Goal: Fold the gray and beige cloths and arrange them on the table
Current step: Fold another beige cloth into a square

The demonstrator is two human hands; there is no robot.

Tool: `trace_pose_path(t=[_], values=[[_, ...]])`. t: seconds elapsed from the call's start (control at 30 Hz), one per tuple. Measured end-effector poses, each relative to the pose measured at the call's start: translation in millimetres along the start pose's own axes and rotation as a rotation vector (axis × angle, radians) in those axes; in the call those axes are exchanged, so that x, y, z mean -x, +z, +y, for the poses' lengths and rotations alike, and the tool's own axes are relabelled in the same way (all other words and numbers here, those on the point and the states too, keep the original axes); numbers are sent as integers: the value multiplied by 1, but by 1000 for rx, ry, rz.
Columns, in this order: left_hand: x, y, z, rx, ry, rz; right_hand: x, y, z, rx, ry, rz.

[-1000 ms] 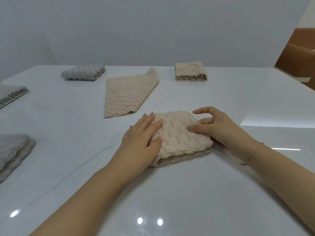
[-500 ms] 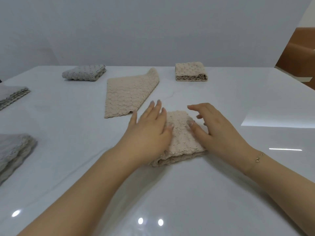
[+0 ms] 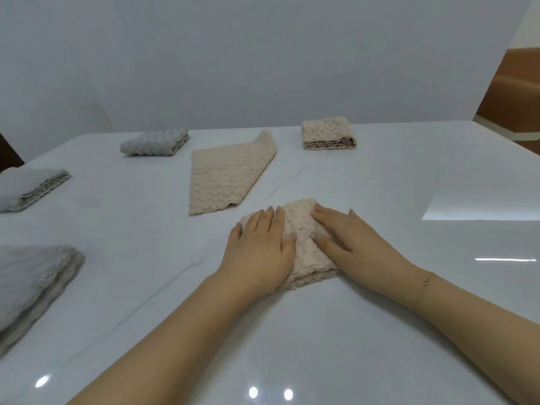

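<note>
Both hands have shifted since a second ago: the left hand (image 3: pixel 258 252) has slid up and flattened, and the right hand (image 3: pixel 344 241), which then touched the folded beige cloth (image 3: pixel 304 244) only with its fingertips, now lies flat on it too. The cloth sits near the front middle of the white counter (image 3: pixel 380 185), pinned between the two palms, with only a strip of it showing between them.

It looks thick, knitted and soft, light to lift, and springy enough that its layers may open if let go too soon. On the glossy counter it would likely slide easily. I would take it by the stacked edges on the near side, thumb under and fingers over, so that all layers move together.

Both hands are spread wide with straight fingers, pressing down and gripping nothing. The forearms reach in from the near edge and meet over the cloth.

Further back lie a half-folded beige cloth (image 3: pixel 228 176) and a folded beige bundle (image 3: pixel 328 137). Gray cloths sit at the far left (image 3: pixel 155 141), the left edge (image 3: pixel 32 188) and the near left (image 3: pixel 32 279).
</note>
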State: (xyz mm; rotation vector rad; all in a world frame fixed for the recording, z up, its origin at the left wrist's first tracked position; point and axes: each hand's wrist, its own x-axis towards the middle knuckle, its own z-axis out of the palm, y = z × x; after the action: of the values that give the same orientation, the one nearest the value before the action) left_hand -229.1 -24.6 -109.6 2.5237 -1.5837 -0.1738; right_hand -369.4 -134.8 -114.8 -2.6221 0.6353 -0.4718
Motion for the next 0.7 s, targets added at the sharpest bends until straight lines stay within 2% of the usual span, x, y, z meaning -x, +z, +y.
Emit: trace_pose_path(t=[0.07, 0.13, 0.27, 0.43, 0.57, 0.7], values=[[-6, -11, -2, 36, -19, 7, -1, -11, 2, -124, 51, 179], [-15, -23, -7, 117, -73, 51, -4, -22, 5, -83, 106, 251], [-20, -39, -18, 224, -171, 19, -4, -36, 5, 37, 251, 13], [-2, -40, -26, 434, -220, -45, -3, -36, -2, -25, 299, -198], [20, -40, -25, 591, -267, -120, -3, -49, 0, -373, 340, -283], [47, -41, -11, 796, -221, -221, 8, -67, 8, -628, 407, -338]])
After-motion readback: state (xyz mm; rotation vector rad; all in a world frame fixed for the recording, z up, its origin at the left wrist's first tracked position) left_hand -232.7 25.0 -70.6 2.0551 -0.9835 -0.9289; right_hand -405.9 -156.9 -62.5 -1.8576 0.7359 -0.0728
